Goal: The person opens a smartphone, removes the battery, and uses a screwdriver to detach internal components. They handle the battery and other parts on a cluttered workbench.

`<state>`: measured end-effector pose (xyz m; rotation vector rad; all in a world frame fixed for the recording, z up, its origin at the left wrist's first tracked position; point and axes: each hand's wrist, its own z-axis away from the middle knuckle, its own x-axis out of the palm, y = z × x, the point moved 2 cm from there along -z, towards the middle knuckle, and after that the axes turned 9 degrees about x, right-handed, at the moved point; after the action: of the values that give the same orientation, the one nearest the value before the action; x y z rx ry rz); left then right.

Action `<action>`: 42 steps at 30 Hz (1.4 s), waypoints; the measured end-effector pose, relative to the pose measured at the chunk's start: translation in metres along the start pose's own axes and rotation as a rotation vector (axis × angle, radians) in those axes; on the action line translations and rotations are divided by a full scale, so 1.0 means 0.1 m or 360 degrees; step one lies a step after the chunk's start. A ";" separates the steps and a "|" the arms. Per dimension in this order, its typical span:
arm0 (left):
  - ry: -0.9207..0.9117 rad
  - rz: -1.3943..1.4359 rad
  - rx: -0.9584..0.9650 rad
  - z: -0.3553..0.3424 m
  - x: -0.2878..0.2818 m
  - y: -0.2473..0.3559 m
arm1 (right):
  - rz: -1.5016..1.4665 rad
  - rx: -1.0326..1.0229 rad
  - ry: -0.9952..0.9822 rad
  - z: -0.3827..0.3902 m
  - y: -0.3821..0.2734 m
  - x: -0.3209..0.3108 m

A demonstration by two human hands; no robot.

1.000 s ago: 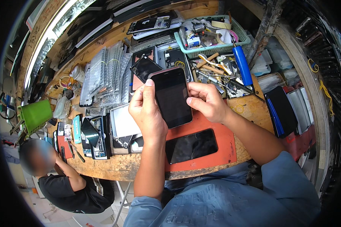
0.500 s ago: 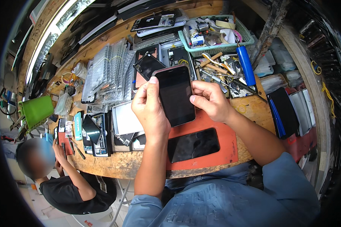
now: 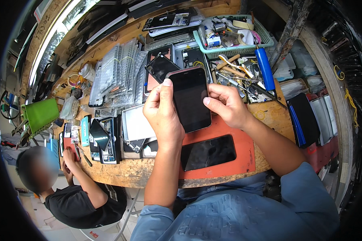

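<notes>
A: Why's the phone (image 3: 192, 100) held by its edges like that?

B: Probably so the front isn't covered. It's held up over the worktop (image 3: 116, 176), partly above the mat (image 3: 245, 157).

A: And the grip?

B: Left side's grasped by the left hand (image 3: 164, 111), half closed, thumb up the edge. Right edge seems lightly pinched by the right hand (image 3: 229, 107), fingers curled.

A: Dark screen (image 3: 208, 152)?

B: Laid flat on the mat, maybe so scratches are avoided.
</notes>
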<state>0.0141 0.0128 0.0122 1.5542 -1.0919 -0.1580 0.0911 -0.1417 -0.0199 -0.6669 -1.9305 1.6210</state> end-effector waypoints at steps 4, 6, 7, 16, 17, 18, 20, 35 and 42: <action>-0.0011 0.0017 0.0015 0.00 -0.01 0.00 | 0.0093 0.0013 0.0004 0.00 0.04 -0.04; 0.0006 0.0015 0.0014 0.01 0.02 0.01 | 0.0117 -0.0004 0.0005 -0.01 0.07 -0.05; 0.0008 0.0014 0.0012 0.01 0.01 0.00 | 0.0111 -0.0004 0.0010 -0.01 0.06 -0.04; 0.0003 0.0021 0.0000 0.01 0.03 0.02 | 0.0029 0.0007 0.0023 0.00 -0.05 0.01; 0.0008 0.0012 -0.0003 0.01 0.03 0.02 | 0.0021 0.0013 0.0023 0.00 -0.05 0.01; 0.0013 0.0005 -0.0006 0.01 0.04 0.02 | 0.0013 0.0018 0.0024 0.00 -0.05 0.01; 0.0005 -0.0001 -0.0006 0.00 0.02 0.01 | 0.0074 0.0026 0.0013 0.00 0.00 -0.02; -0.0035 0.0078 -0.0013 -0.01 0.00 -0.01 | 0.0013 -0.0015 -0.0047 0.00 0.02 -0.03; -0.0009 0.0064 -0.0013 0.01 0.03 0.03 | 0.0011 -0.0017 -0.0043 0.00 0.01 -0.03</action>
<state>0.0140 0.0104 0.0160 1.5243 -1.1250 -0.1395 0.0932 -0.1435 -0.0209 -0.6597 -1.9593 1.6326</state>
